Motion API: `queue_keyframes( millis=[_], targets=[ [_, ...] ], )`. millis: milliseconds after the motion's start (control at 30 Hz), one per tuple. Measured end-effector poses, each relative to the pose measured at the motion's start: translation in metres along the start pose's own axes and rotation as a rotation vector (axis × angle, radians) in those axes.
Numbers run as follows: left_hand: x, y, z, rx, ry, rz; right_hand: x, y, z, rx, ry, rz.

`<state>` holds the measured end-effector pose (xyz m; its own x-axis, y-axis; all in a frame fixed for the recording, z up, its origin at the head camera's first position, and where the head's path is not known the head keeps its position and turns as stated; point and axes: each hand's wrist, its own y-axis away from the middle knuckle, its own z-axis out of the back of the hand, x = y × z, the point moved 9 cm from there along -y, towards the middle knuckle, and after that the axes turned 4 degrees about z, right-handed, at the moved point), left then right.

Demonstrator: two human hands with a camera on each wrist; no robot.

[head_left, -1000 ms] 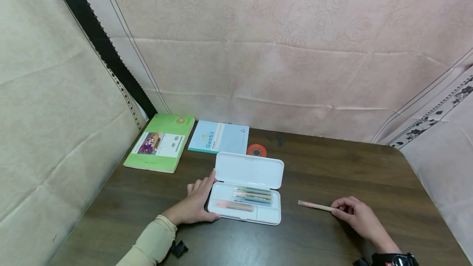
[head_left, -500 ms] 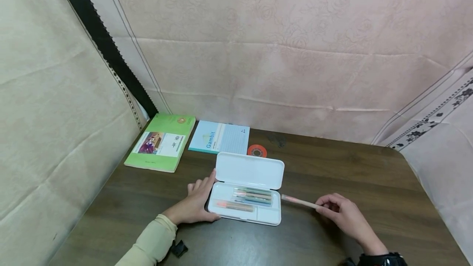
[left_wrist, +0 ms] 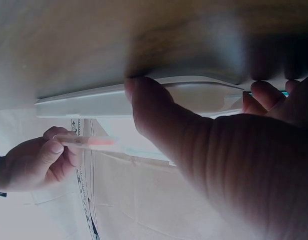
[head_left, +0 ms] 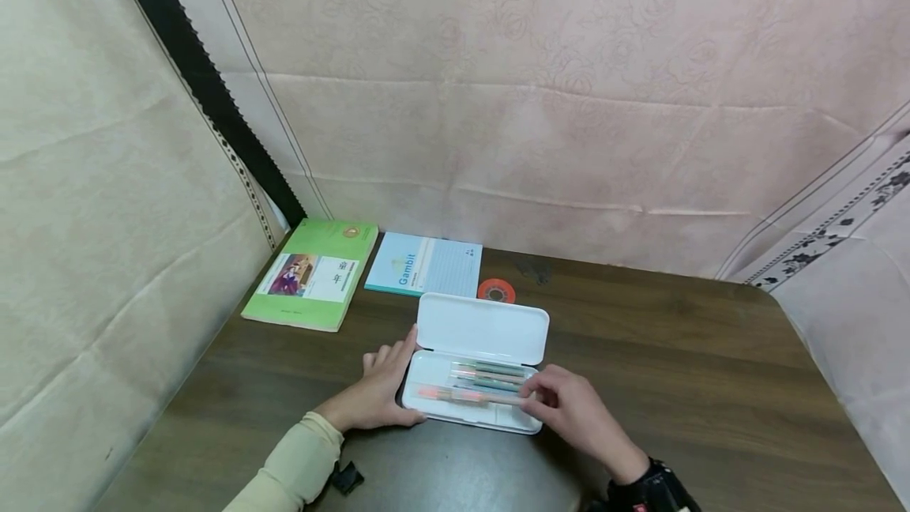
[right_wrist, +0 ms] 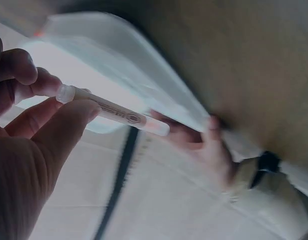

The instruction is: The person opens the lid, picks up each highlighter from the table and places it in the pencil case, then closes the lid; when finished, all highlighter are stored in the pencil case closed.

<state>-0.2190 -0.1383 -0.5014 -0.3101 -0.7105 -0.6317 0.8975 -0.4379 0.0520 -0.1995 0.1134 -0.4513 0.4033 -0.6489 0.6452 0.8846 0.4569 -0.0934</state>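
Note:
A white pencil case (head_left: 483,329) lies with its lid raised on the wooden table. My left hand (head_left: 384,389) grips its left end, the thumb at the front edge and the fingers toward the back. Between thumb and fingertips, my right hand (head_left: 569,409) pinches one end of a pale highlighter (right_wrist: 116,111) with an orange tip under a clear cap. This highlighter is held over the front part of the case, roughly level and pointing left. Inside the case, several pens (head_left: 490,378) lie in the back section; another orange-tipped highlighter (head_left: 429,392) is partly covered in front.
Behind the case are a green book (head_left: 298,279), a light blue notebook (head_left: 426,263) and a red-orange tape roll (head_left: 496,291). A small dark object (head_left: 535,269) sits near the back edge. Patterned cloth (head_left: 569,117) hangs behind the table (head_left: 675,338).
My right hand has moved left with the highlighter, from the table on the right to over the pencil case. The left hand has stayed in place on the case.

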Motion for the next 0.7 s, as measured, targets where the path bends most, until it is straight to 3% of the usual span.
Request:
queue_keyframes(
  millis=[433,700],
  targets=[
    [-0.001,0.0,0.001,-0.031,-0.019,-0.03,0.044,-0.026,-0.043,0.053,0.117,0.096],
    [-0.002,0.0,0.002,-0.027,-0.013,-0.028,0.051,-0.031,-0.053,0.042,0.184,0.13]
  ],
)
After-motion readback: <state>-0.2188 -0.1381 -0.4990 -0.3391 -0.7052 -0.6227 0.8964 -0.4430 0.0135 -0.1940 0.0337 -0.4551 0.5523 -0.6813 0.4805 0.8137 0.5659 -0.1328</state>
